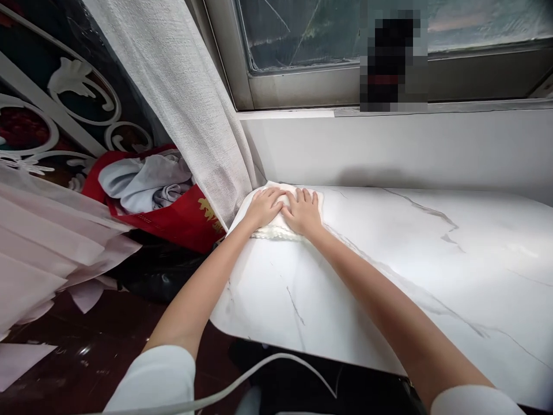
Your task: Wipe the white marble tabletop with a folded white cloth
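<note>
A white folded cloth [276, 231] lies on the far left corner of a white marble-patterned table [367, 276]. My left hand [264, 208] presses flat on the cloth's left half, fingers stretched out. Beside it, my right hand [303, 212] rests on the right half with its fingers spread. The two thumbs come close together over the middle of the cloth. Both palms hide part of it, while its textured near edge shows below the hands.
A light curtain [190, 98] hangs down to the table's left corner. Left of it stands a red bag [177, 222] with grey and white fabric inside. Pink ruffled cloth [52, 242] hangs further left. A white cable [242, 377] curves below the table's front edge. Behind rise a wall [432, 144] and window.
</note>
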The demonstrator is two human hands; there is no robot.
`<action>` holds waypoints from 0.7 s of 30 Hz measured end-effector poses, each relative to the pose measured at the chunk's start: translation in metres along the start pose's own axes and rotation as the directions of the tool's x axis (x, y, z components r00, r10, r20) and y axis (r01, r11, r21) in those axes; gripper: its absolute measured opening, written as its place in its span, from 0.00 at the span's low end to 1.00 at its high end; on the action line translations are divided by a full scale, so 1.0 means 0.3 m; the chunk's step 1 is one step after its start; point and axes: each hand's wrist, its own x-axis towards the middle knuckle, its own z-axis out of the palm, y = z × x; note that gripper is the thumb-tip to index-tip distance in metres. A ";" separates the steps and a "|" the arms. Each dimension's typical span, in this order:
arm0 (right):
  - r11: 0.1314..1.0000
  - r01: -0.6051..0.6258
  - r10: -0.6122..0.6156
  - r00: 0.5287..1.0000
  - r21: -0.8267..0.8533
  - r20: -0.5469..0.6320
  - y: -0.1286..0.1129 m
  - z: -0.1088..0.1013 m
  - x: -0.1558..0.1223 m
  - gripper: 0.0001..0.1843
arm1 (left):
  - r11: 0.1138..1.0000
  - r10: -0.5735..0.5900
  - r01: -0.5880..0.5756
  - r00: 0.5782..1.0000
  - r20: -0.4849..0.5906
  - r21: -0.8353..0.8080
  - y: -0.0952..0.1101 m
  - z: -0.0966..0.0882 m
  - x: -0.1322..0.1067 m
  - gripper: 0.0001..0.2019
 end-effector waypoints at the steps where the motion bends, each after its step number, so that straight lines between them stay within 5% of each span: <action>1: 1.000 -0.005 0.005 1.000 0.005 -0.004 0.001 0.006 0.021 0.29 | 1.000 0.004 -0.004 1.000 -0.002 -0.002 -0.016 0.002 0.019 0.21; 11: 1.000 -0.007 0.007 0.997 -0.004 -0.071 -0.030 0.080 0.207 0.27 | 0.993 -0.068 0.063 0.996 -0.055 -0.097 -0.170 0.002 0.141 0.21; 21: 1.000 0.003 -0.003 0.999 -0.004 -0.035 -0.056 0.083 0.198 0.28 | 0.990 -0.101 0.096 0.994 -0.045 -0.107 -0.176 -0.008 0.120 0.20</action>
